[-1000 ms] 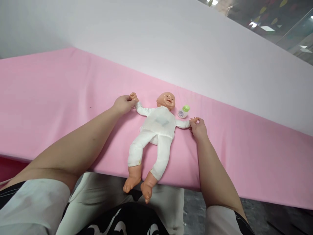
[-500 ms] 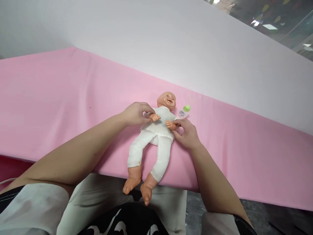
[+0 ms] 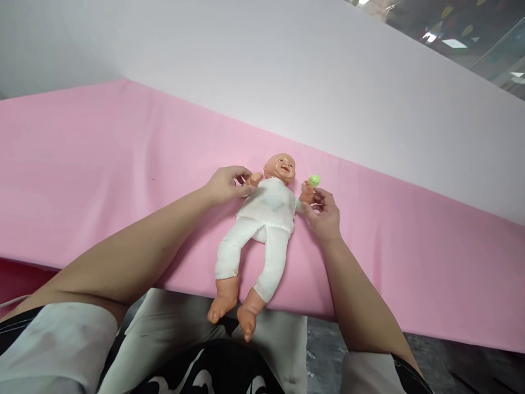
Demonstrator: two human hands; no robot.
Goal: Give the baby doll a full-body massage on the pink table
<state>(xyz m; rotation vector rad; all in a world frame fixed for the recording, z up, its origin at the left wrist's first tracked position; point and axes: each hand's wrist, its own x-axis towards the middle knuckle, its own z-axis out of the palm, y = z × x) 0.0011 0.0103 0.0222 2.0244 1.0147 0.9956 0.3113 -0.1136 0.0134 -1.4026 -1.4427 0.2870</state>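
Note:
A baby doll (image 3: 268, 205) with a bare plastic head and a white cloth body lies on its back on the pink-covered table (image 3: 102, 148), its feet over the front edge. My left hand (image 3: 229, 185) is closed on the doll's arm at the left, near the plastic hand. At the right, my right hand (image 3: 322, 212) grips the doll's other arm at the plastic hand, which is raised. Behind that hand the green cap of a small bottle (image 3: 314, 180) shows; the rest of the bottle is hidden.
A pale wall (image 3: 254, 65) stands behind the table. My legs (image 3: 164, 328) are below the front edge, with dark floor (image 3: 326, 355) at their right.
Both doll arms have moved outward and up from the chest, with my hands on them. The doll's right-side hand now covers most of the bottle.

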